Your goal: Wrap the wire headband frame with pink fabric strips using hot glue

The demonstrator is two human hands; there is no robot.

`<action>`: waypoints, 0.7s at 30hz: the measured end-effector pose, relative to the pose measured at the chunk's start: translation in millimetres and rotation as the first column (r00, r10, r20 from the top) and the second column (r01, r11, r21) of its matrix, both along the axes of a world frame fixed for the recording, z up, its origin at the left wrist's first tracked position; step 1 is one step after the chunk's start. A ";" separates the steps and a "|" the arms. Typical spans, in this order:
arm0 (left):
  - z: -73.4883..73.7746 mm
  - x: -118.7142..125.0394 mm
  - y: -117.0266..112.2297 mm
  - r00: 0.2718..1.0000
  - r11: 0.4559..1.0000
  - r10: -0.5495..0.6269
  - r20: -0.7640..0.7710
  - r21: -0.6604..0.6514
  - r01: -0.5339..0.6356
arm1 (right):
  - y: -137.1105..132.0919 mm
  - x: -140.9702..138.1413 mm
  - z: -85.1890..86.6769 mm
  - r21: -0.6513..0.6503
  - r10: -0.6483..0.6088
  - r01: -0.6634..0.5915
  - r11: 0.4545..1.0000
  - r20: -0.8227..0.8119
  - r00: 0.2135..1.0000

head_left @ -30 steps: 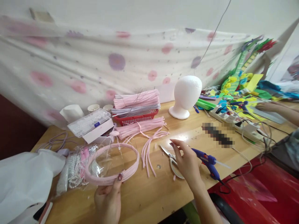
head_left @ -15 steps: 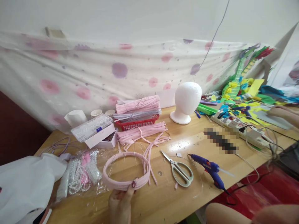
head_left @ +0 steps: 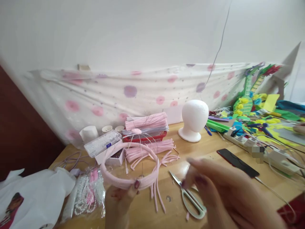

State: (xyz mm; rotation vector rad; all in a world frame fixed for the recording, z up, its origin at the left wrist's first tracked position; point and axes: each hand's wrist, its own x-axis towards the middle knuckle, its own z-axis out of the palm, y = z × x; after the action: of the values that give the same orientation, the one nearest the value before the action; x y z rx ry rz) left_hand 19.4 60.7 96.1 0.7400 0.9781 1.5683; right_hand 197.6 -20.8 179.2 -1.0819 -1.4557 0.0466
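Note:
My left hand (head_left: 122,198) grips the near edge of a pink-wrapped ring (head_left: 157,165) between thumb and fingers. Thin wires rise from the ring to a small pink disc (head_left: 136,131) above it, and the ring is tilted over the table. My right hand (head_left: 214,187), slightly blurred, hovers to the right of the ring. Its fingers are loosely bent and apart, with nothing visible in them. Beneath it lie white-handled scissors (head_left: 194,203), partly covered by the fingers. Behind the ring lie pink fuzzy stems (head_left: 152,149), some with loose ends trailing forward.
A white foam head (head_left: 194,117) stands at the back. Right of it are a phone (head_left: 238,163), a power strip (head_left: 240,140) and coloured paper scraps. At left are a clear bead box (head_left: 102,143), bagged pearl strings (head_left: 85,194) and a white bag (head_left: 40,190). A red basket (head_left: 154,137) holds more stems.
My right hand has come into view from the lower right, covering where the blue glue gun lay. The ring has tilted, showing the disc above it. The view has shifted upward.

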 end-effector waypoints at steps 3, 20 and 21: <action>30.3 3.7 24.9 0.996 0.990 -0.063 0.059 0.129 0.055 | 35.6 -8.8 13.2 0.082 -0.026 0.035 0.996 -0.107 0.994; 60.9 26.4 61.0 0.986 0.966 -0.127 0.110 0.241 0.098 | 94.5 -10.1 8.5 -0.051 0.066 -0.053 0.997 0.301 0.951; 61.4 26.0 60.4 0.985 0.964 -0.125 0.118 0.251 0.092 | 94.8 -10.8 9.0 -0.055 0.078 -0.064 0.996 0.338 0.938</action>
State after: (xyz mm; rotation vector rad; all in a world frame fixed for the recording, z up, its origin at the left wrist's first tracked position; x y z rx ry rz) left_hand 45.4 121.1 157.5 0.8334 0.6415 1.6360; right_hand 186.8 74.0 188.2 -1.1101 -1.8117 -0.0614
